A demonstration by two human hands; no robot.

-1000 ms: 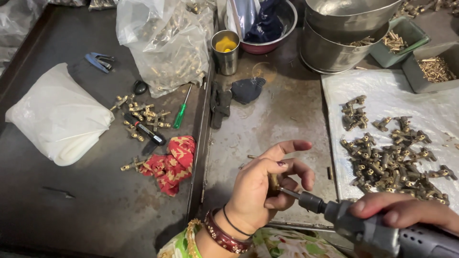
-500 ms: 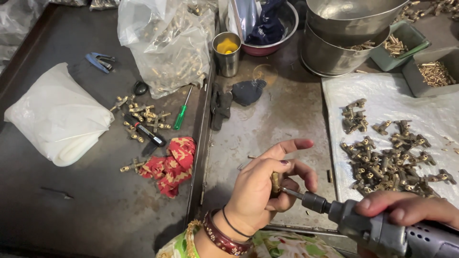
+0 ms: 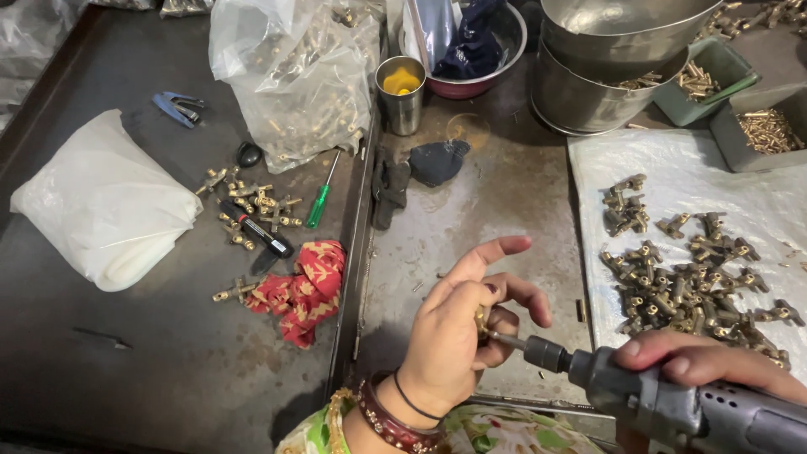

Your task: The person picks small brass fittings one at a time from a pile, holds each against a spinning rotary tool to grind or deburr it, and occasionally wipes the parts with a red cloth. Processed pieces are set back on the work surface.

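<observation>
**Driver bit meets brass fitting in L hand**

Biggest first: grey power driver (image 3: pixel 672 403) comes in from lower right, R hand (image 3: pixel 714 370) wrapped shut round its body. Its long axis runs right-to-left, tilted slightly up, bit tip touching the small brass fitting (image 3: pixel 482 319). L hand (image 3: pixel 458 336) is the nearer one, in fact it has the fitting: pinched betw. thumb and curled fingers, index finger stuck out straight. Fitting sits just left of the bit, above the metal tray (image 3: pixel 471 202), front centre. It's small, yellowish, mostly hidden by fingers; shape can't be made out. Pile of similar fittings (image 3: pixel 689 286) lies on white sheet, to the right.
</observation>
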